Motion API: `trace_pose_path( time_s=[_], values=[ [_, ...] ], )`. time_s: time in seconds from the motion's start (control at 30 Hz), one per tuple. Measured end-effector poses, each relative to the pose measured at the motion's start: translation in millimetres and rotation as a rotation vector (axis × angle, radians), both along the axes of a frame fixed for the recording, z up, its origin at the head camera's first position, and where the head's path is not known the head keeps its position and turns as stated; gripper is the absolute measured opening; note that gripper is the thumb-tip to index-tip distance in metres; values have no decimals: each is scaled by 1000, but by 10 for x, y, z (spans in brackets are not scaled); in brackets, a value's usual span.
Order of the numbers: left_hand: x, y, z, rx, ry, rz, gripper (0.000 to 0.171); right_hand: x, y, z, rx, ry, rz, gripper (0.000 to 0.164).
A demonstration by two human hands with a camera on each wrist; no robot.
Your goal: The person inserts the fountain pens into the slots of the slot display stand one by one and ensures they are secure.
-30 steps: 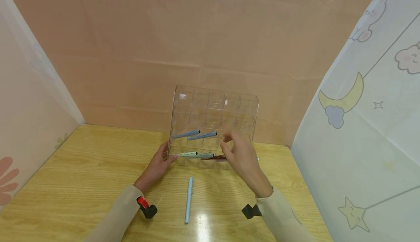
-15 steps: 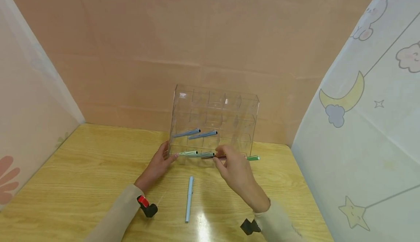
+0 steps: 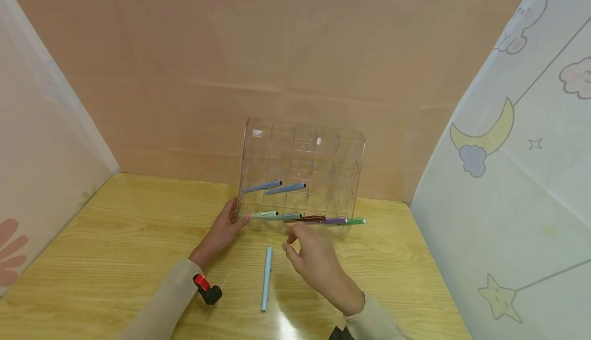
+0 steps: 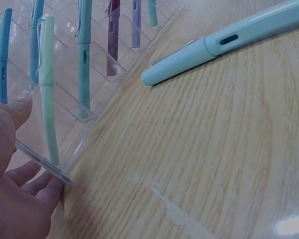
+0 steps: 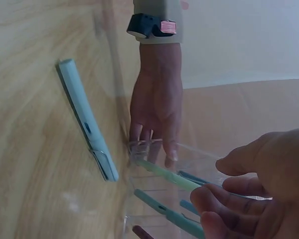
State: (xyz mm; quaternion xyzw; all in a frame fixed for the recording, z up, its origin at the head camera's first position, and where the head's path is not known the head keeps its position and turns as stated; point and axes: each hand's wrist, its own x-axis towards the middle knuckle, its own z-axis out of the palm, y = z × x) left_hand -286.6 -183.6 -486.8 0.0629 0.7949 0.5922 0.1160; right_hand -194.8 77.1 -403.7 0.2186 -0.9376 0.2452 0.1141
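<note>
A clear plastic pen rack [image 3: 304, 126] stands tilted on the table, and my left hand [image 3: 221, 235] grips its lower left side, thumb in front and fingers behind. Two blue pens [image 3: 285, 189] lie in a middle row. Along the bottom row are a pale green pen [image 3: 264, 215], a teal pen [image 3: 291, 217], a dark red pen [image 3: 313, 219], a purple pen [image 3: 334, 221] and a green pen [image 3: 356, 221]. My right hand [image 3: 316, 263] hovers in front of that row, fingers loosely bent around nothing. Left of it, a light blue pen [image 3: 266, 279] lies on the wood.
The wooden table [image 3: 152, 217] ends at a brown paper backdrop [image 3: 184, 73] behind the rack. A pale sheet [image 3: 46, 150] borders the left side; a patterned sheet [image 3: 531, 201] with moon and stars borders the right.
My right hand has come down and toward me from the rack, uncovering the dark red, purple and green pens. My left hand keeps its grip on the rack's side.
</note>
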Motion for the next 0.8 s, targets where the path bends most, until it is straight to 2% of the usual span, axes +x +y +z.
trace_pose_path(
  time_s=[0.33, 0.53, 0.8],
  values=[
    [2, 13, -14, 5, 3, 16, 82, -20, -183, -225, 33, -153, 16, 22],
    [8, 23, -18, 12, 34, 8, 77, -56, -246, -375, 44, -197, 15, 20],
    [3, 17, -22, 8, 28, 15, 78, -86, -259, -528, 28, -237, 22, 24]
  ],
)
